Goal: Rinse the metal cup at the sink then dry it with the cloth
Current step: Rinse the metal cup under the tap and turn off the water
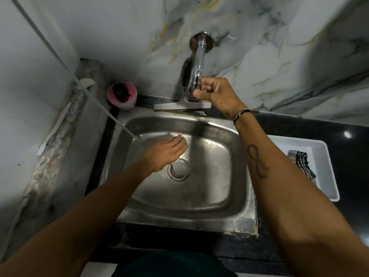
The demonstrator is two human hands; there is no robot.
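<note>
Metal cup was nowhere in view; the steel sink (pixel 235 214) lay bare around its drain (pixel 179 171). Over the basin the left hand (pixel 165 154) hovered open and empty. The right hand (pixel 217 94) pinched the tap (pixel 196 76), probably working the water. A striped cloth (pixel 304 162) waited in the white tray (pixel 327 176) alongside.

Steel-grey sink (pixel 247 196), chrome tap (pixel 196 72), pink cup (pixel 121 96), white tray (pixel 327 176), striped black-and-white cloth (pixel 304 163), grey-veined marble wall (pixel 259 47).

Two hands (pixel 165 154), one sink (pixel 199 204), one tray (pixel 327 168).
</note>
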